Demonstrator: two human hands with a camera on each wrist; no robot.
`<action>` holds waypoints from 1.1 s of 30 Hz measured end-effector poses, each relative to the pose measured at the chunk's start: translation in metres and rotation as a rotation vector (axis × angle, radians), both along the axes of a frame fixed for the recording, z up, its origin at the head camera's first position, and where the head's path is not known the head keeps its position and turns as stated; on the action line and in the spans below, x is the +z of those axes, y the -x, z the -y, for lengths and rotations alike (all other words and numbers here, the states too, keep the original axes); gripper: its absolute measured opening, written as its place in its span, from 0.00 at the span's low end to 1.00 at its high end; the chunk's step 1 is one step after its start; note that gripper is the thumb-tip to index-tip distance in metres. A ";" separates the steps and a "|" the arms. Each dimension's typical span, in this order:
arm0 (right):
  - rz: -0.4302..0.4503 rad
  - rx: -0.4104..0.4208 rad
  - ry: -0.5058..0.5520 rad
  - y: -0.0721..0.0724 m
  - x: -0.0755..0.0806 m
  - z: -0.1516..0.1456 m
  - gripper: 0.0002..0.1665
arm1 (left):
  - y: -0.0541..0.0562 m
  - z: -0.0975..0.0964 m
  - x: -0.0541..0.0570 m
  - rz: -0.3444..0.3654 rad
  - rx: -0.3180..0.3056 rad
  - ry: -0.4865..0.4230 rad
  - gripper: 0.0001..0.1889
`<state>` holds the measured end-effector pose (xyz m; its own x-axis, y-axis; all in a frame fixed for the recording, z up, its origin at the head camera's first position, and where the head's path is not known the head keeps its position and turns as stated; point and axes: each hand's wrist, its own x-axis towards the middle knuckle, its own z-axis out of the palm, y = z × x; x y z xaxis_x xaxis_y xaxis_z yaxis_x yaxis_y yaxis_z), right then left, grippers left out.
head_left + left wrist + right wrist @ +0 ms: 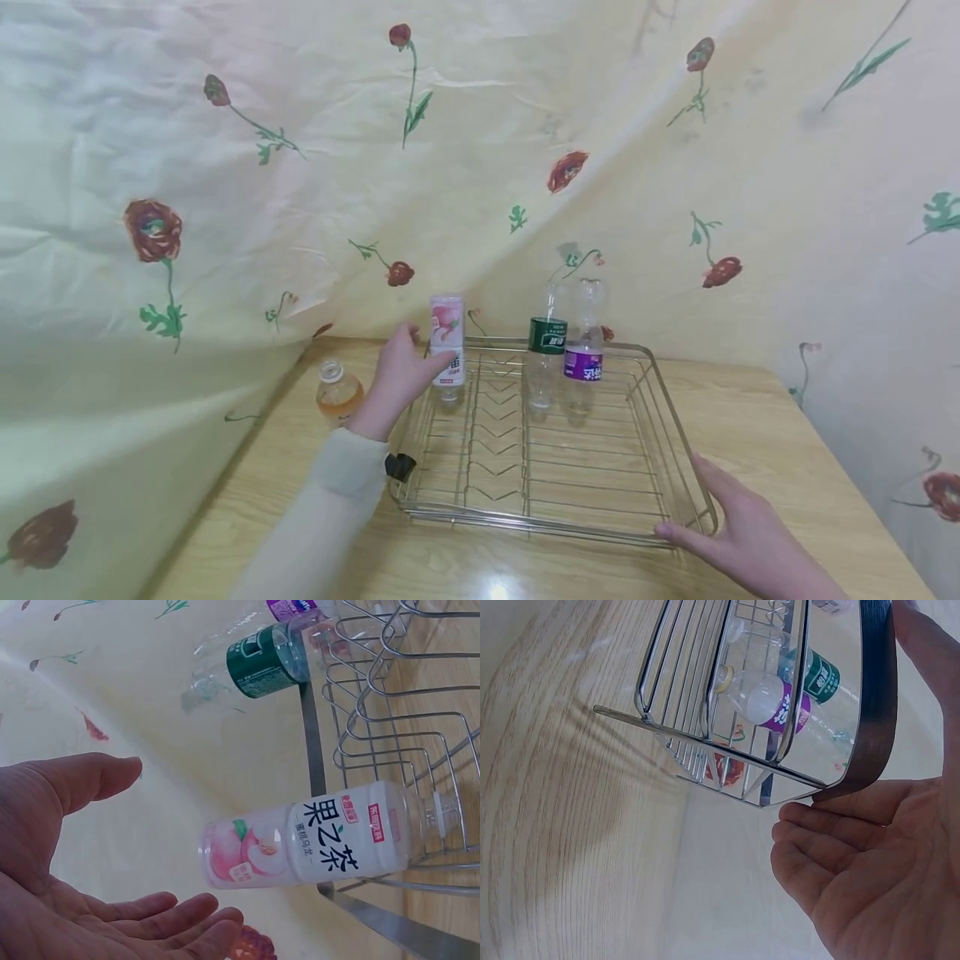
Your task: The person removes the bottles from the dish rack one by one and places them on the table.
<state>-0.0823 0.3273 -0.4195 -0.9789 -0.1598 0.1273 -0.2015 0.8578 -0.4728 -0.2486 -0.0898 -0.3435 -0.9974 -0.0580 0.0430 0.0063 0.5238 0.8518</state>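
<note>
A bottle (pixel 300 844) with a pink peach label stands neck-down at the left of the wire dish rack (pixel 600 537). My left hand (pixel 405 371) is beside it, thumb and fingers spread; the left wrist view shows a gap between hand and bottle. Also neck-down in the rack are a green-labelled bottle (pixel 547 337) and a purple-labelled bottle (pixel 583 364), both clear and side by side near the back. With thumb at the front rim and fingers along the outer side, my right hand (pixel 750 529) holds the rack's front right corner.
An uncapped bottle (pixel 339 396) with amber liquid stands on the wooden table (pixel 757 417), left of the rack and close to my left forearm. A black clip-like piece (pixel 401 467) is at the rack's left side. Flowered cloth (pixel 480 183) hangs behind the table.
</note>
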 end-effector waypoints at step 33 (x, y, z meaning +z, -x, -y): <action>0.008 -0.006 -0.002 -0.001 0.005 0.002 0.66 | 0.025 -0.021 -0.025 0.067 0.020 -0.037 0.34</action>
<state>-0.0811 0.3253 -0.4145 -0.9807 -0.1543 0.1197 -0.1930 0.8597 -0.4729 -0.2738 -0.0687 -0.3685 -0.9966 -0.0780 -0.0262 -0.0613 0.4917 0.8686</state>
